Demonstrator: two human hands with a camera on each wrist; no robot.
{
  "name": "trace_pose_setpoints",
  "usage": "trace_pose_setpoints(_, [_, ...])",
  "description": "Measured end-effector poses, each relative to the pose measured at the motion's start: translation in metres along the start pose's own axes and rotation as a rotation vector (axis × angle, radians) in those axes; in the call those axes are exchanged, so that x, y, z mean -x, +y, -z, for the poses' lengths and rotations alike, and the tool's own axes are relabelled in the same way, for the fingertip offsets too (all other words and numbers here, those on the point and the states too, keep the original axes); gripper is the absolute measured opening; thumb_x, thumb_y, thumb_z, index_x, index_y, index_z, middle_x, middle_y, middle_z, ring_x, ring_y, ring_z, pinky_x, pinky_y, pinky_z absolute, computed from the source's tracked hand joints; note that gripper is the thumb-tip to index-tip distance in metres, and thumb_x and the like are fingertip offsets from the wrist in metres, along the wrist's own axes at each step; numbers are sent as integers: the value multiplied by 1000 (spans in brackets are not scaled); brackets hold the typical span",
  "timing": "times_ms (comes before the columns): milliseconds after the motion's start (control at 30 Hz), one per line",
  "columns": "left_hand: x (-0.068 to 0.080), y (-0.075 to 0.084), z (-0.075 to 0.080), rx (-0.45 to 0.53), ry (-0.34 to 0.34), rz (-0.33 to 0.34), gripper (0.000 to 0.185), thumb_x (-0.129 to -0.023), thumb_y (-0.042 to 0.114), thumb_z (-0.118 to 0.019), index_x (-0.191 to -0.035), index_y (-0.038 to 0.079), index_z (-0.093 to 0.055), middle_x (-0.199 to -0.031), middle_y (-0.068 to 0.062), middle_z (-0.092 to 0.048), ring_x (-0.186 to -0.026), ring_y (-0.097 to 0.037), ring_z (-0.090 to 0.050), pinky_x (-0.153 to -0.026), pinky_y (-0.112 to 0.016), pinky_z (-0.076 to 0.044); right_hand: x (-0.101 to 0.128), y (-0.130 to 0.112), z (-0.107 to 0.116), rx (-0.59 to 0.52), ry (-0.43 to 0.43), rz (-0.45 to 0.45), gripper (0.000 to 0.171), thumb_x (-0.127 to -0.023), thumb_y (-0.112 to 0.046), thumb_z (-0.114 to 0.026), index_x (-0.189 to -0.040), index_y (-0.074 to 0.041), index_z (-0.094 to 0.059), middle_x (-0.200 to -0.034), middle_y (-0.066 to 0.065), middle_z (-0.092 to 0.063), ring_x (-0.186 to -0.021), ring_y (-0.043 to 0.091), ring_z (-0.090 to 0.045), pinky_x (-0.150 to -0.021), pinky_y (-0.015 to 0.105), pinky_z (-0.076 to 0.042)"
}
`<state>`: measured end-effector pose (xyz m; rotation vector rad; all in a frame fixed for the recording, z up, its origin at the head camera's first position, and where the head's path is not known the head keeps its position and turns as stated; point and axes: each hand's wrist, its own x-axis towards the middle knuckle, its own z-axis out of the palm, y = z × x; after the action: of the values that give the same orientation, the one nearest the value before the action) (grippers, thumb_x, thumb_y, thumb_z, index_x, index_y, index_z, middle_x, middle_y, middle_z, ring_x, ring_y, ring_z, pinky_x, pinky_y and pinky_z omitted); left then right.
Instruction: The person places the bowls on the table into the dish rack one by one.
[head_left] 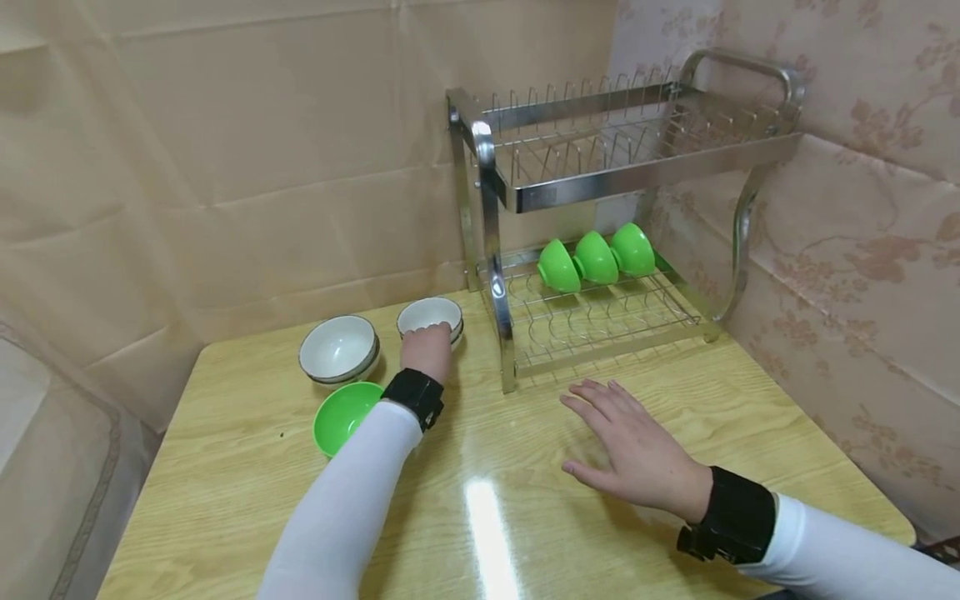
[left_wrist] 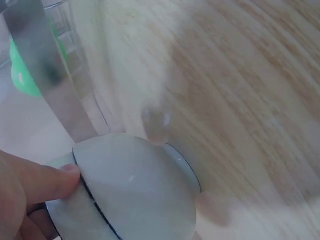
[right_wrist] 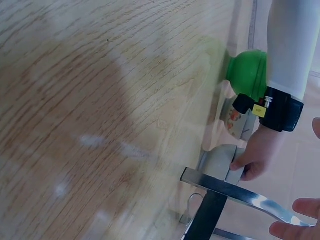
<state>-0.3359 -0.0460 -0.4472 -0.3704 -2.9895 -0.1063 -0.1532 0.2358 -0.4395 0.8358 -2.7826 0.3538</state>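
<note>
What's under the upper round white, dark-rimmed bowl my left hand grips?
Another round white, dark-rimmed bowl is stacked beneath the upper bowl. The lower one's inside is covered, so unseen.

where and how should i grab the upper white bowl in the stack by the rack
Probably pinch the upper bowl by its near rim, from front and above, thumb outside, fingers inside: it opens upward, its rim stands above the lower bowl, and the rack crowds its right side.

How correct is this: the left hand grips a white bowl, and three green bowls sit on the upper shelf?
The level is wrong: the head view shows the three green bowls on the lower shelf. The left hand does grip a white bowl.
</note>
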Motion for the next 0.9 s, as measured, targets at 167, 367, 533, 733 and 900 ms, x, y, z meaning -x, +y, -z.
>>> trace_pose_setpoints(167, [0,0,-4,8,9,5,19,-99,2,-51,-108,6,-67,-101,-14,-71,-92,-34,-67,-85,-50,-50,0,0,-1,0,-1,0,80,-91,-62,-59,-149,-10,-40,-152,10,-40,-144,29,-31,-120,48,-17])
trace_pose_setpoints(367, [0,3,-3,28,11,22,21,-101,3,-46,-110,4,-65,-104,-15,-70,-94,-37,-65,-86,-50,-49,0,0,-2,-4,-1,0,81,-90,-62,-59,-149,-10,-40,-152,11,-39,-145,29,-29,-120,48,-16])
trace_pose_setpoints(533, [3,1,3,27,44,15,19,-100,4,-47,-108,3,-65,-102,-16,-70,-93,-37,-65,-85,-50,-49,1,-2,-3,-13,8,10,81,-90,-62,-60,-148,-9,-41,-152,11,-40,-145,29,-29,-120,48,-16])
trace_pose_setpoints(733, [10,0,28,63,162,-20,16,-91,3,-60,-106,2,-65,-97,-15,-70,-88,-35,-65,-80,-47,-48,0,-4,-5,-7,18,23,81,-90,-61,-61,-148,-9,-42,-152,11,-40,-145,29,-30,-119,49,-17])
trace_pose_setpoints(900, [25,3,49,68,195,-81,17,-91,3,-62,-108,3,-66,-93,-12,-71,-83,-32,-65,-77,-45,-49,-1,-5,-4,-8,23,25,81,-89,-60,-63,-148,-9,-42,-151,11,-41,-144,29,-30,-119,49,-17])
